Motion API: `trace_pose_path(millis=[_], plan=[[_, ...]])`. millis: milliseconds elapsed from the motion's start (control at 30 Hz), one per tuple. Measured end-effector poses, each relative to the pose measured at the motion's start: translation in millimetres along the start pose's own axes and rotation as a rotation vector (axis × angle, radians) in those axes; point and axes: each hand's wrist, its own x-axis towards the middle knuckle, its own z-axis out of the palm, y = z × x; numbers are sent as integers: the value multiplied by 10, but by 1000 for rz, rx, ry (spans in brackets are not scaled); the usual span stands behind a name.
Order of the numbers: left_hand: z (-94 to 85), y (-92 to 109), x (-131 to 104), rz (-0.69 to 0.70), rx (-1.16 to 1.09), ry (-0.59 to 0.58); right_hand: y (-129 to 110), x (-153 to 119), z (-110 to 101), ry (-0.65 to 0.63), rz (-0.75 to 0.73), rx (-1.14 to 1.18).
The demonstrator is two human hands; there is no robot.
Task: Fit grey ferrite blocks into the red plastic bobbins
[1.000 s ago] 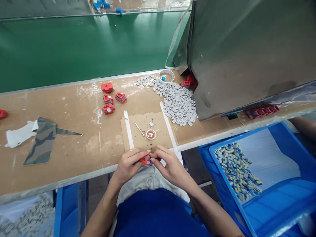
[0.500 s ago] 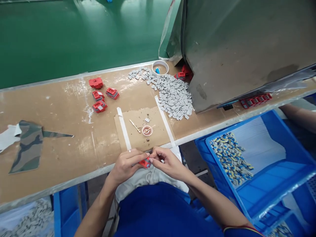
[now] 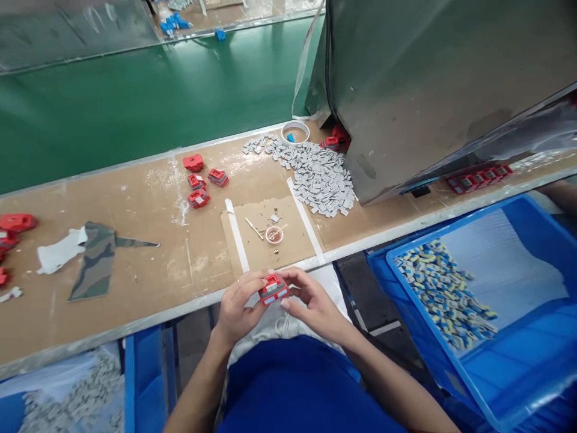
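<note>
At the table's front edge, both hands are on a red and grey plastic toy vehicle part with pale panels on its near side. My left hand grips its left end between thumb and fingers. My right hand is curled round the right end, fingertips behind it and thumb near the lower corner. Just beyond the hands, a small cup of pinkish stuff with a stick in it sits on a taped cardboard sheet. Beside the cup lie a thin pale stick and one small grey tile.
Small grey tiles are heaped by a metal housing, with a tape roll behind. Several red parts stand left of centre. Camouflage cloth lies further left. A blue bin holds small parts at right; another person's arm shows there.
The red toy part has been turned, so its top and panelled side now face me. My right fingers have spread from a pinch to its right end. My view has shifted left.
</note>
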Motion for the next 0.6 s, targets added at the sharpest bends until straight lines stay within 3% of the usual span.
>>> trace_pose_path(millis=[67, 133, 233, 300, 600], plan=[[42, 72, -39, -21, -44, 42, 21, -39, 76, -2, -18, 98], [53, 145, -59, -81, -110, 11, 25, -62, 114, 47, -64, 104], [4, 257, -41, -232, -245, -51, 2, -84, 99, 90, -143, -8], [-40, 327, 0, -306, -307, -24, -33, -96, 73, 89, -201, -111], [-70, 483, 205, -384, -273, 40, -313, -24, 17, 34, -319, -349]])
